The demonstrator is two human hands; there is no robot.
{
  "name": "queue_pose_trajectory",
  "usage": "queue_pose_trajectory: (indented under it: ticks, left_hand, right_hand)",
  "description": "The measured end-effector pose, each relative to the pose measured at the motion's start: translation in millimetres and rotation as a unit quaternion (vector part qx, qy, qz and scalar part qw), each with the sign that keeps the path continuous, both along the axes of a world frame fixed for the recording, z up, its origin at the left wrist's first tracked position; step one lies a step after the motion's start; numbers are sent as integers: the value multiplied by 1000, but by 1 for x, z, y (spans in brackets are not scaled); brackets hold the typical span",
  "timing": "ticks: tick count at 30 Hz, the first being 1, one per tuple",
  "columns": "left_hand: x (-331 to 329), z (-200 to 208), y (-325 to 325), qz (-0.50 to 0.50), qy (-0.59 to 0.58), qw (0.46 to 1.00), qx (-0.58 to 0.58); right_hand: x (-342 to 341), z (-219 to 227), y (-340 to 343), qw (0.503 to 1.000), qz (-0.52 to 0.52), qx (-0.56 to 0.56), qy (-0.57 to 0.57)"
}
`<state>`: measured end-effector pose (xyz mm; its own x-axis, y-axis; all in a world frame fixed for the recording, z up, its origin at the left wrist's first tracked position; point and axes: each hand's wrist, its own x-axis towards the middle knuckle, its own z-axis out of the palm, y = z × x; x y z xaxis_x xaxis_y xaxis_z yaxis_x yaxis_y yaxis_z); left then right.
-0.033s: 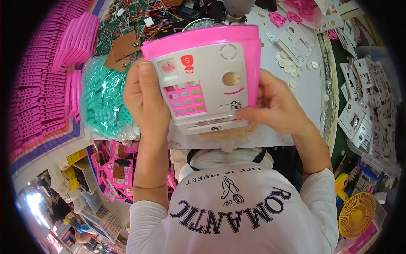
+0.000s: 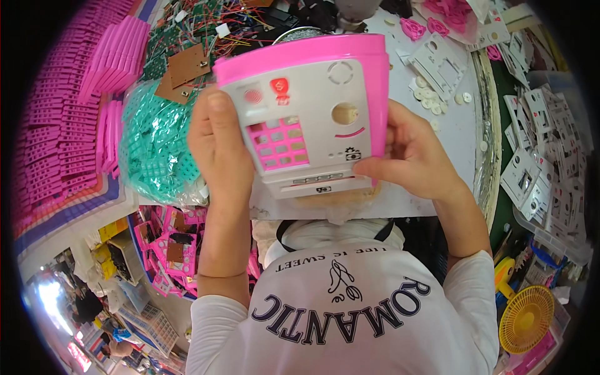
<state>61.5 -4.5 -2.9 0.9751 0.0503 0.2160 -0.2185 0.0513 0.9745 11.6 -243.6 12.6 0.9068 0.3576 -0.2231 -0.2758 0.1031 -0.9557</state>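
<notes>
My two hands hold up a pink-and-white plastic toy cash-machine housing (image 2: 322, 140), tilted, above the work table. Its white face has a pink keypad grid (image 2: 282, 145), a round hole, a long slot near the bottom and small printed pictures. My left hand (image 2: 220, 134) grips the left edge, thumb on the front near the upper corner. My right hand (image 2: 415, 153) grips the lower right edge with the thumb on the white face. The fingers of both hands are partly hidden behind the housing. Beneath its lower edge lies a tan piece (image 2: 340, 201), partly covered.
Pink plastic parts (image 2: 59, 125) are stacked at far left, beside a clear bag of turquoise grids (image 2: 156, 147). Circuit boards and wires (image 2: 212, 31) lie at the back. White discs (image 2: 427, 95) and white panels (image 2: 437, 59) sit right. A yellow fan (image 2: 527, 315) stands lower right.
The housing has shifted slightly to the right and tipped a little, with both hands moving along with it. My grip looks the same.
</notes>
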Motion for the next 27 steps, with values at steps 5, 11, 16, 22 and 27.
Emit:
queue_pose_trajectory:
  ticks: [5, 11, 16, 22, 27]
  left_hand:
    - [-25, -20, 2, -30, 19, 995, 95]
    - [3, -33, 12, 11, -217, 957, 194]
    - [22, -36, 23, -220, -254, 898, 285]
    - [-20, -54, 34, -326, -204, 849, 362]
    - [-1, -63, 40, -302, -211, 843, 392]
  right_hand:
    - [2, -14, -3, 997, -29, 77, 4]
    - [17, -27, -11, 981, -37, -80, -176]
    - [36, -53, -54, 792, 18, -342, -506]
    - [-8, -73, -57, 802, 99, -366, -461]
    - [-4, -69, -34, 765, 56, -454, -453]
